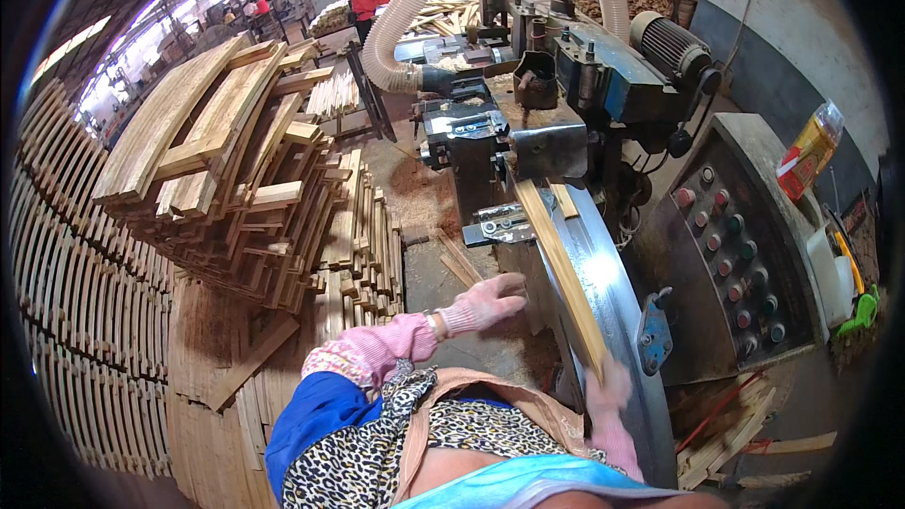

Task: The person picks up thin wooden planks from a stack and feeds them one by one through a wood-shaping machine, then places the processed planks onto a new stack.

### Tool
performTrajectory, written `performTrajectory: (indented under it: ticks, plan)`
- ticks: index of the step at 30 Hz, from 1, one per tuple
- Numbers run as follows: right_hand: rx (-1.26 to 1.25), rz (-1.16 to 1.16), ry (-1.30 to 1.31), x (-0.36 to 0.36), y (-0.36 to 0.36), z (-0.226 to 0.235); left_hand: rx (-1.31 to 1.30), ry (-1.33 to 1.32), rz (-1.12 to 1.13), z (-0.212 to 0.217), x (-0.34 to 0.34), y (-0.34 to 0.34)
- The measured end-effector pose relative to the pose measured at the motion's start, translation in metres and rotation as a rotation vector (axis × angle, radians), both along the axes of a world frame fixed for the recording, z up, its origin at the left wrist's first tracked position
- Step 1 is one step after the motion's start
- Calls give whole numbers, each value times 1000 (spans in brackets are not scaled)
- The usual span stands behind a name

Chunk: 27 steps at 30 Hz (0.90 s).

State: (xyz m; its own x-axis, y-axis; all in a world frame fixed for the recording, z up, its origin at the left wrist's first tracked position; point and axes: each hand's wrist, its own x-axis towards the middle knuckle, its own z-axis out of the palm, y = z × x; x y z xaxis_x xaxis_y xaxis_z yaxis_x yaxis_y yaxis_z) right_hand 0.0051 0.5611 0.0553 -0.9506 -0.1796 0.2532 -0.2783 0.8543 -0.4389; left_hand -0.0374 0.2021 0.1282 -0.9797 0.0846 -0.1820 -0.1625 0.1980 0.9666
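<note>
Feeding a curved wooden strip (564,269) along the machine's curved metal guide (613,292).
Right hand (608,386) gripping the strip's near end; left hand (485,303) hovering released beside the guide's left edge.

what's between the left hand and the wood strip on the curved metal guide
In the head view, the left hand hangs apart from the wood strip. Between them shows only the dark side of the machine bed under the curved metal guide.

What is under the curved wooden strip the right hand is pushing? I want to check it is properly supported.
The curved wooden strip lies on the machine's shiny curved metal guide. The right hand covers its near end; its far end disappears under the machine head.
</note>
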Motion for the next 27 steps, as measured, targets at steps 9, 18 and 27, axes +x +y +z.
performTrajectory:
  ticks: [9, 18, 27]
  plan:
    - [185, -224, 251, -34, 36, -71, -583, -54, 124, 21, 39, -94]
    - [-40, -303, 71, -240, -118, -63, -1415, 436, 175, 280, -36, -144]
    - [218, -220, -106, -2, 40, -46, -1812, -215, 941, 402, 64, -406]
